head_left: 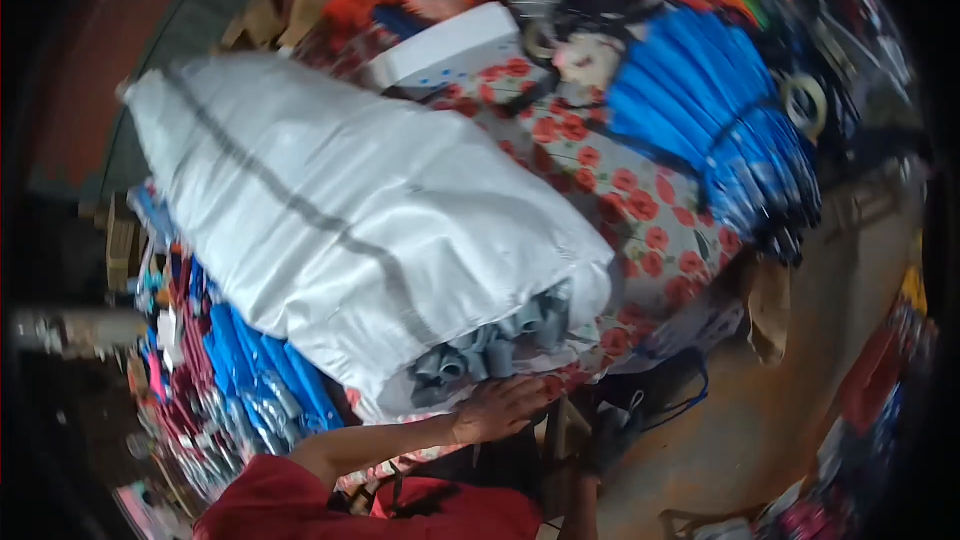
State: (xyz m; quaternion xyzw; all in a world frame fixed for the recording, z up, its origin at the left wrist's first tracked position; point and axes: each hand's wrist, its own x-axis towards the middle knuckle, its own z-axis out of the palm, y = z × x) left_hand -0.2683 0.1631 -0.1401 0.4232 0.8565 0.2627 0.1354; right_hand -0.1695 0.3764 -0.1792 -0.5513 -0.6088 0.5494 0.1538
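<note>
A large white woven sack (340,170) with a dark stripe lies slantwise across the table, bulging and full. Several grey tubular pieces (475,352) show in its open mouth at the near end. My left hand (500,410) rests flat just below that mouth, at the table's near edge, with its fingers stretched out. To its right, low and in shadow, is my right hand (608,440); its fingers are dark and blurred. A dark thing with a blue strap (692,402) hangs close beside it, and I cannot make out whether the hand holds it.
A red-flowered cloth (640,205) covers the table. Beyond the sack stands a white box (445,48). A bundle of blue folded umbrellas (695,105) lies at the right, near a tape roll (803,105). More blue folded umbrellas (265,370) are piled left of the sack.
</note>
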